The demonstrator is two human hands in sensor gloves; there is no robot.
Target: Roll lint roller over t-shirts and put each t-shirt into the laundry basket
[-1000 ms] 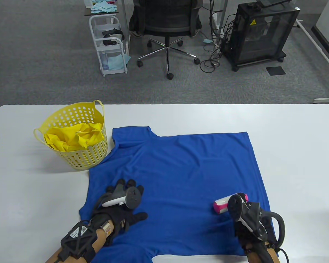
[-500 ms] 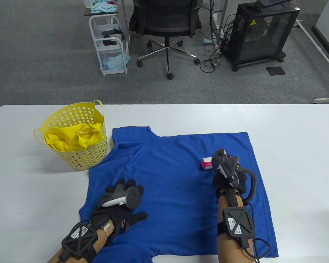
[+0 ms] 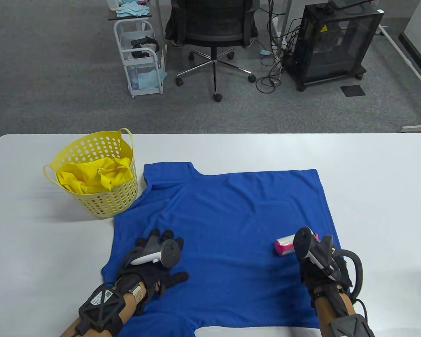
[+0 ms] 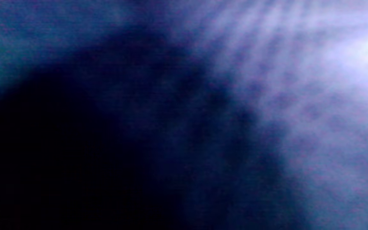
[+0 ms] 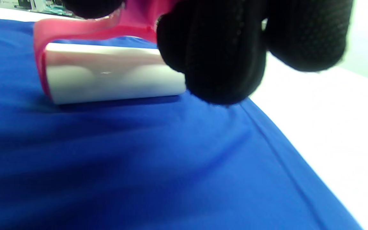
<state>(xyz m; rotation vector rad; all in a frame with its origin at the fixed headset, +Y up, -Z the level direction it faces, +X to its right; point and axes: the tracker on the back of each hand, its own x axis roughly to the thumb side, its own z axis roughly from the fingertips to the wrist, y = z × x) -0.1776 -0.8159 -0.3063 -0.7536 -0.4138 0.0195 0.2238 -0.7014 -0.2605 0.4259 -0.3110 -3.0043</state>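
Left hand pinning, right hand rolling.

Resting flat with fingers straight on the lower left area of the spread blue knit t-shirt, the left hand is gripping nothing; it is probably anchoring the fabric so that it is not bunching under the roller. Going rightward, the right hand is curling its fingers round the pink plastic handle of the white-drum lint roller, which is pressing on the shirt's lower right area, near the side hem, with the drum lying flat for full contact. On the white table, at the left and touching the shirt's sleeve, the perforated yellow plastic laundry basket is holding a crumpled yellow garment, presumably a finished t-shirt.
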